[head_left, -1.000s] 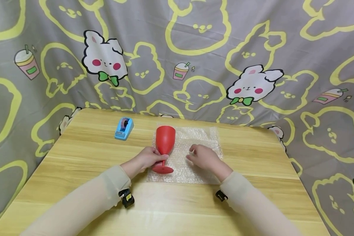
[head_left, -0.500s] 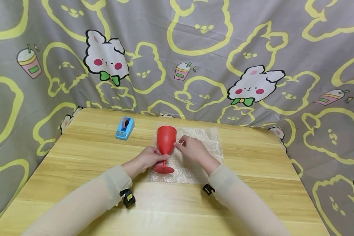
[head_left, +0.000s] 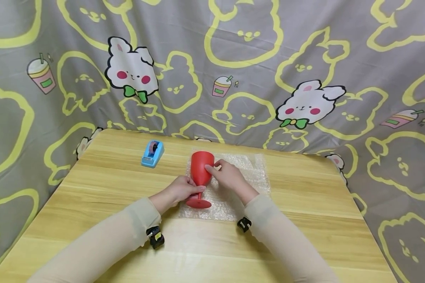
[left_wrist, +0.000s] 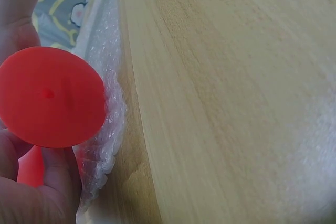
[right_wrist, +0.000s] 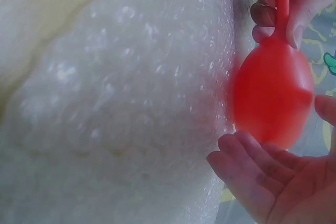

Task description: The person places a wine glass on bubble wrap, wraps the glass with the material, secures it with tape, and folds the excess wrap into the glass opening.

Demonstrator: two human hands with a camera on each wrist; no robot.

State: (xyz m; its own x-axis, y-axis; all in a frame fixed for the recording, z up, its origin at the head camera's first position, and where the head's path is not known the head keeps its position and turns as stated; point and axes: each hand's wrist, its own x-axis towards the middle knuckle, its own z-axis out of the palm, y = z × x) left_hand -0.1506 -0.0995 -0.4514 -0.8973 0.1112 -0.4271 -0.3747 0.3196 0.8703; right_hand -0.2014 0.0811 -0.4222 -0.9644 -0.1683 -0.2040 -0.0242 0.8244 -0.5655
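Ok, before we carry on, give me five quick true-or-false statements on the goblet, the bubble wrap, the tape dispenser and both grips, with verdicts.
1. The left grip holds the red goblet by its stem. True.

2. The tape dispenser is to the right of the goblet in the head view. False: the blue tape dispenser is to its left.

3. The bubble wrap lies on the table. True.

4. The right grip is at the goblet's foot. False: the right grip is at the bowl.

5. The tape dispenser stands on the bubble wrap. False: it stands off it.
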